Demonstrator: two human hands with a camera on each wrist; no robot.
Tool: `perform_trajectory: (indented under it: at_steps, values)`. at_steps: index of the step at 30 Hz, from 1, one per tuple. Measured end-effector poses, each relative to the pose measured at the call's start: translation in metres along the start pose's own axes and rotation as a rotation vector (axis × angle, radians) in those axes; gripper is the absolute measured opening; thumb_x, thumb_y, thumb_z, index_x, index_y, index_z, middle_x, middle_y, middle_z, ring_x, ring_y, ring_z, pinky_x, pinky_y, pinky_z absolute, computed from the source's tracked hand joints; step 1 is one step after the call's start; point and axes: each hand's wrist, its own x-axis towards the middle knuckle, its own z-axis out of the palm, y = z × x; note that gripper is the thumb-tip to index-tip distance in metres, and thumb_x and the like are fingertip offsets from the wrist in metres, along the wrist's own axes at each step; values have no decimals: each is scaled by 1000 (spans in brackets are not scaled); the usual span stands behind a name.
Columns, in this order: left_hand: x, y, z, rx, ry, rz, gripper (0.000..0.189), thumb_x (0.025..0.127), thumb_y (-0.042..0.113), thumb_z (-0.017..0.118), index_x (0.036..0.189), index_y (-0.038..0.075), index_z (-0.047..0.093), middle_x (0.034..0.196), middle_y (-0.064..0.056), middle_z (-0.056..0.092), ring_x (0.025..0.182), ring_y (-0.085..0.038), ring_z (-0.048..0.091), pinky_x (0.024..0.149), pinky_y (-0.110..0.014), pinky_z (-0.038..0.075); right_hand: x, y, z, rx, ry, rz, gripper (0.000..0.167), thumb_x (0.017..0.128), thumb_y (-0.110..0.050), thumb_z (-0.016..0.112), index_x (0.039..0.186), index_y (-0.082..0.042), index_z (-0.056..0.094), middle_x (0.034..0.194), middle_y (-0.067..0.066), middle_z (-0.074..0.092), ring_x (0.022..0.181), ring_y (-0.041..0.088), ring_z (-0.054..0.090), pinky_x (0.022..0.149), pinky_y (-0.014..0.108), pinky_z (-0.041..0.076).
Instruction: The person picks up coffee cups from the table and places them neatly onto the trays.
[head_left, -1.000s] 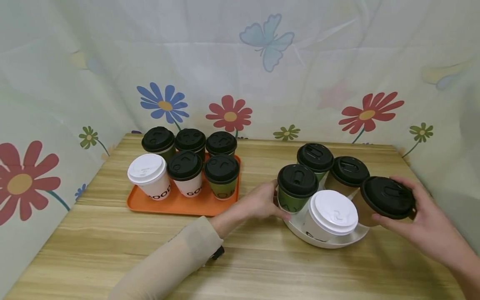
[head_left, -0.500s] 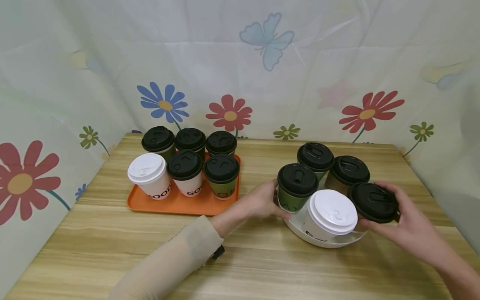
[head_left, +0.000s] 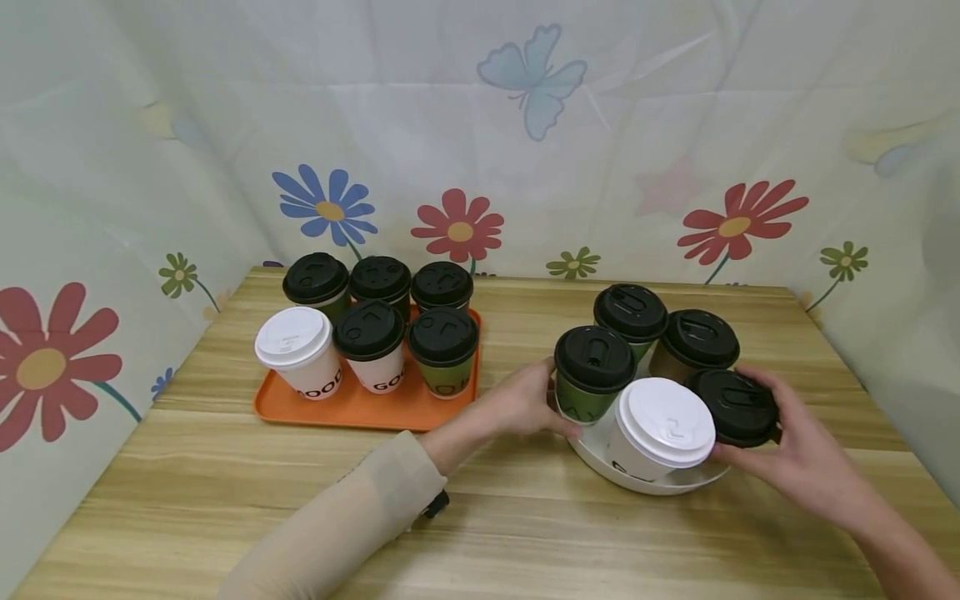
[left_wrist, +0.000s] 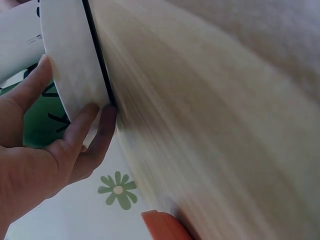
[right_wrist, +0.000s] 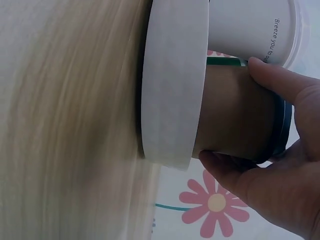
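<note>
In the head view, my right hand (head_left: 798, 442) grips a brown paper cup with a black lid (head_left: 733, 408) at the right of a round white tray (head_left: 626, 477). In the right wrist view this brown cup (right_wrist: 230, 110) stands within the tray's rim (right_wrist: 172, 85), thumb and fingers on either side. My left hand (head_left: 525, 404) holds the tray's left edge; the left wrist view has thumb and fingertips on its wall (left_wrist: 75, 65). Sharing the tray are a white-lidded cup (head_left: 663, 425), a green cup (head_left: 588, 404), another green cup (head_left: 630, 312) and another brown cup (head_left: 697, 337).
An orange tray (head_left: 352, 412) at the left bears several lidded cups in two rows, among them a white-lidded one (head_left: 294, 337) and a green one (head_left: 444, 350). The wooden table (head_left: 495, 533) meets a flowered curtain (head_left: 555, 192) behind.
My right hand has moved left and slightly down with the brown cup, which has gone from tilted beside the tray to upright among the other cups. My left hand has stayed in place.
</note>
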Motion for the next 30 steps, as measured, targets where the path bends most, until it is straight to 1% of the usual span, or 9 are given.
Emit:
perform_trajectory:
  at_steps: [4,6,10,12,15,17,23,26,30]
  values:
    - [0,0,0,8,1,1,82,73,19,96,141,12,51,114,0,65,102,-18,62,88,-29,50,-1,3,-4,-48,-36,48,115,70,-7,96,158,1,23,143,32,43,122,14,43,83,4,33]
    - [1,0,0,10,3,1,82,73,19,96,140,12,51,114,0,65,101,-19,62,88,-28,50,-1,6,-8,-44,-60,54,119,68,-5,96,158,5,20,141,34,41,120,26,45,81,4,35]
    - [1,-1,0,3,8,2,82,72,18,97,140,12,51,116,-1,65,101,-17,61,89,-28,50,1,17,-16,-10,-151,104,112,73,-2,93,155,13,17,142,38,37,118,40,48,77,5,42]
    - [2,-1,1,3,11,1,81,72,17,97,140,12,51,116,-2,65,101,-16,61,90,-28,50,1,23,-19,2,-223,152,98,79,-4,89,151,16,24,142,37,42,119,32,53,76,8,43]
    - [1,-1,1,11,10,-5,82,73,18,96,141,12,51,117,-2,65,102,-16,61,91,-29,50,0,31,-19,23,-304,196,75,86,-7,83,143,16,40,135,30,55,111,1,54,78,13,45]
    - [1,-1,1,19,9,-4,82,73,19,96,141,12,51,116,-2,65,102,-18,62,90,-29,50,-1,35,-19,51,-330,203,65,88,-8,81,138,15,47,130,22,62,106,-10,50,80,15,45]
    - [1,0,0,39,22,-2,83,72,20,97,141,11,51,110,0,66,99,-18,62,87,-28,49,3,42,-17,137,-350,181,64,89,-5,80,139,15,45,126,12,66,106,-4,56,81,16,48]
    - [1,0,0,39,23,-2,83,73,20,97,141,12,52,108,0,66,99,-19,62,87,-28,49,4,43,-17,166,-354,172,63,89,-2,79,139,14,44,122,0,67,105,-2,58,81,17,49]
    - [4,-1,1,30,33,5,85,73,19,96,144,12,50,109,0,66,99,-19,61,87,-28,48,4,47,-16,178,-360,192,63,90,-2,77,139,16,43,122,3,66,103,0,58,80,18,49]
